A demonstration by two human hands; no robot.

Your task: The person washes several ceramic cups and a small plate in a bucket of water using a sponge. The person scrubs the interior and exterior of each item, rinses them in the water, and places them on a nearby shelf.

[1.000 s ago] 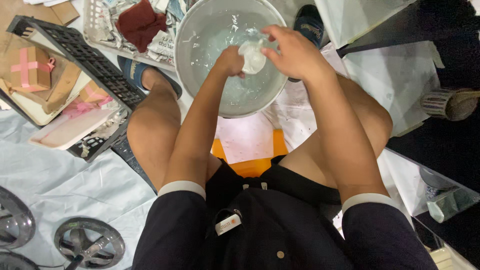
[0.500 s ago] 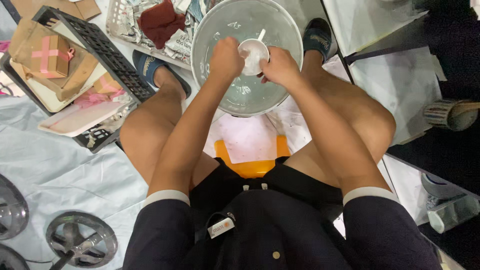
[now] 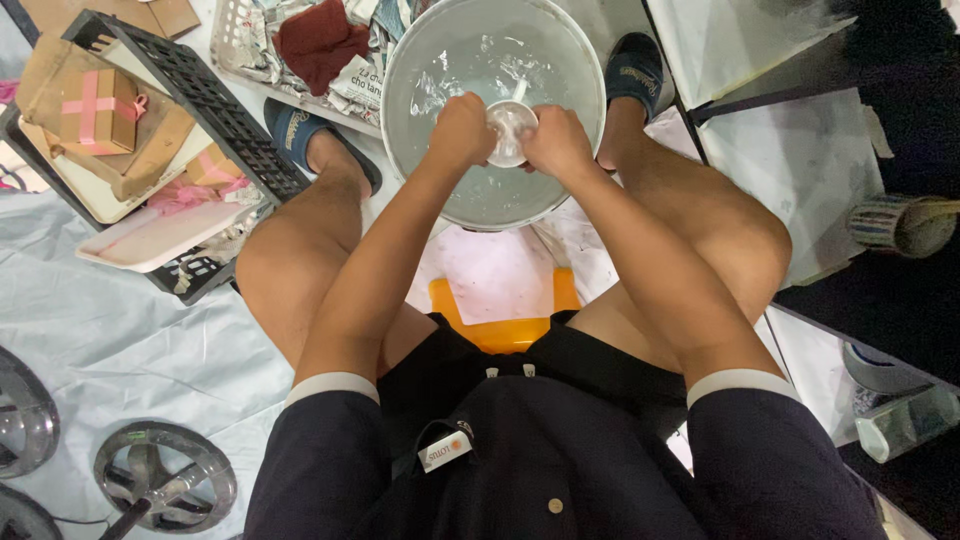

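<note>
Gripping from both sides, the left hand (image 3: 462,130) and the right hand (image 3: 556,140) close on a small white cup (image 3: 510,128) that sits between them, over the middle of a large metal basin (image 3: 420,70) of water. Each hand is curled into a loose fist around the cup's wall, knuckles up, so the cup lies directly between the two hands and neither one is nearer; both touch it. The cup's round mouth faces up toward the camera, which puts its long axis roughly upright, perhaps tipped a little away from the person. A thin pale stick or handle (image 3: 519,92) rises from the cup's far rim and points away over the water; whether it is part of the cup or a separate thing cannot be told.

The basin stands on the floor between the person's bare knees, with a blue slipper (image 3: 290,132) on one foot at its left and another slipper (image 3: 632,66) at its right. An orange stool (image 3: 497,325) shows under the person's dark shorts. To the left, well apart from the hands, a black crate (image 3: 215,105) holds brown paper boxes tied with pink ribbon, and a white basket (image 3: 235,55) behind the basin carries newspaper and a dark red cloth (image 3: 318,40).
</note>
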